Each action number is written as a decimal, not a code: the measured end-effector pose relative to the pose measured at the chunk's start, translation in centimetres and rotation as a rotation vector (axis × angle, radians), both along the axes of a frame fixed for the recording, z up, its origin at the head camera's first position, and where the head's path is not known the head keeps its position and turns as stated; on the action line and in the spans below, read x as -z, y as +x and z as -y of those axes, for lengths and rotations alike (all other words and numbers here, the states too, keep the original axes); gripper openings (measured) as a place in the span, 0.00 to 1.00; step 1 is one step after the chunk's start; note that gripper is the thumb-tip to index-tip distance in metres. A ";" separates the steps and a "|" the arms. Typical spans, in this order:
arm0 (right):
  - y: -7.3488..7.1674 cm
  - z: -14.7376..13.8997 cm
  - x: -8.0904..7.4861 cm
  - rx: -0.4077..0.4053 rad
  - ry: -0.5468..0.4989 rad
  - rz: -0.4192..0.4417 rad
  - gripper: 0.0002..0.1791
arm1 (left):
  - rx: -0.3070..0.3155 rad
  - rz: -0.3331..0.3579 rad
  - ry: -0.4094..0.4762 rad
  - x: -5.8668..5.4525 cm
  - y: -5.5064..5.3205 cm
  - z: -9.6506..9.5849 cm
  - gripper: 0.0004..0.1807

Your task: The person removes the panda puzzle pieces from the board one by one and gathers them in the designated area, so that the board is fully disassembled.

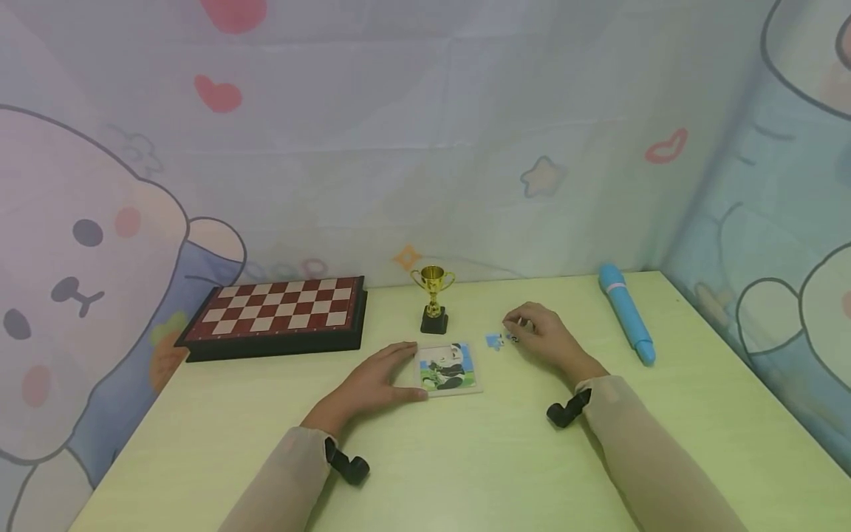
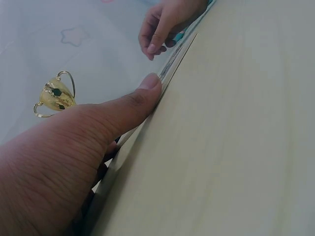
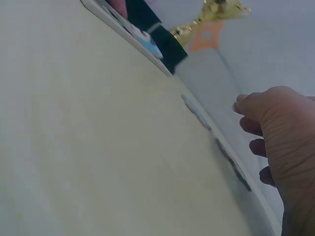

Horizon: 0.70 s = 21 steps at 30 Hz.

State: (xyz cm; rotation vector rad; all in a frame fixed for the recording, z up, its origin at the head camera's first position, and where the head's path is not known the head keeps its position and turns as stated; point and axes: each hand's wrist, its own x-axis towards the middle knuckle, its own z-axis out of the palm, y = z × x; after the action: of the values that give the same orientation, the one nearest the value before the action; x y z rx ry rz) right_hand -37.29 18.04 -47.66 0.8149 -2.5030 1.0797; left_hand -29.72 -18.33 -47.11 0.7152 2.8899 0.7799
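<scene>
A small framed panda jigsaw puzzle [image 1: 449, 368] lies flat on the table, with a pale patch along its upper left. My left hand [image 1: 375, 380] holds its left side, fingers at the upper left corner and thumb at the lower left. In the left wrist view the thumb [image 2: 140, 93] rests along the frame's edge. To the right of the frame lie two loose jigsaw pieces, one light blue [image 1: 494, 340] and one darker [image 1: 512, 338]. Over the darker piece hovers my right hand [image 1: 541, 334]; the right wrist view shows its fingers loosely bent, above the pieces, with nothing between them.
Behind the puzzle stands a gold trophy cup [image 1: 433, 299] on a black base. A red-and-white chessboard box [image 1: 279, 314] occupies the back left. At the right lies a blue cylindrical microphone-like toy [image 1: 626, 314]. A printed cloth [image 1: 452, 133] hangs along the table's back edge.
</scene>
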 end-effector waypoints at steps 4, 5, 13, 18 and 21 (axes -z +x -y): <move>0.8 2.8 0.3 -0.127 0.038 -0.118 0.05 | 0.003 -0.006 0.004 -0.1 0.1 -0.1 0.54; 1.0 3.6 0.4 -0.162 0.059 -0.138 0.05 | 0.003 -0.008 0.007 -0.1 0.1 -0.1 0.53; 2.9 7.1 0.4 -0.247 0.160 -0.128 0.10 | -0.001 -0.010 0.003 0.1 0.0 0.0 0.54; 3.1 7.2 0.5 -0.224 0.207 -0.132 0.12 | -0.002 -0.017 -0.002 0.2 -0.1 0.0 0.54; 3.1 7.2 0.6 -0.217 0.223 -0.136 0.12 | -0.003 -0.016 -0.004 0.2 0.0 -0.1 0.54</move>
State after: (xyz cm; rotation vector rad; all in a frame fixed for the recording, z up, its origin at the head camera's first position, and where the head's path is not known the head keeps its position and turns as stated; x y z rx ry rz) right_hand -34.16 10.83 -48.22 1.2038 -2.4914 0.7831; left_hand -29.74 -18.27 -47.29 0.7201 2.9067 0.7720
